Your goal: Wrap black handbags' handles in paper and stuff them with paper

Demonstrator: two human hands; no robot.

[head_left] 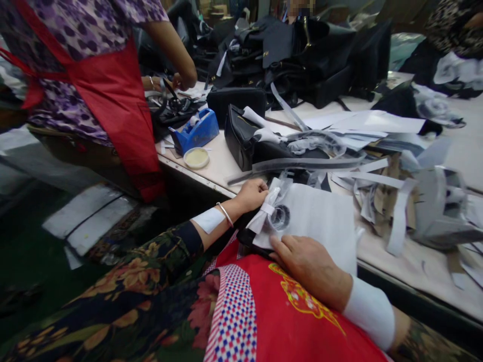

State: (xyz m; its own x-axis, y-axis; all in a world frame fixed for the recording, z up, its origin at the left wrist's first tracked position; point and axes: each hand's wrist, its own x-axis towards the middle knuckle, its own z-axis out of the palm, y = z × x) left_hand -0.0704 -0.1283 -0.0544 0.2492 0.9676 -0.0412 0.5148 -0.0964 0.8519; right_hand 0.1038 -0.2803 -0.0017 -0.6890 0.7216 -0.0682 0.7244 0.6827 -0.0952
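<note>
A black bag (248, 236) lies at the table edge in front of me, mostly hidden under a white sheet (324, 211). On its left part are a white-wrapped strap (267, 208) and a dark ring-shaped piece (280, 217) under clear plastic. My left hand (252, 195) is at the bag's far left corner, fingers curled together beside the wrapped strap; what is in them is hidden. Along the near edge, my right hand (307, 266) grips the sheet-covered bag, its fingers over the sheet and thumb side toward my apron.
Beyond the bag stand another black bag (241, 133), a blue tape dispenser (198, 130) and a small round dish (196, 157). Paper strips (400, 216) and a grey bundle (439, 206) lie at right. Black bags (324, 60) pile up behind. A co-worker in a red apron (113, 100) works at left.
</note>
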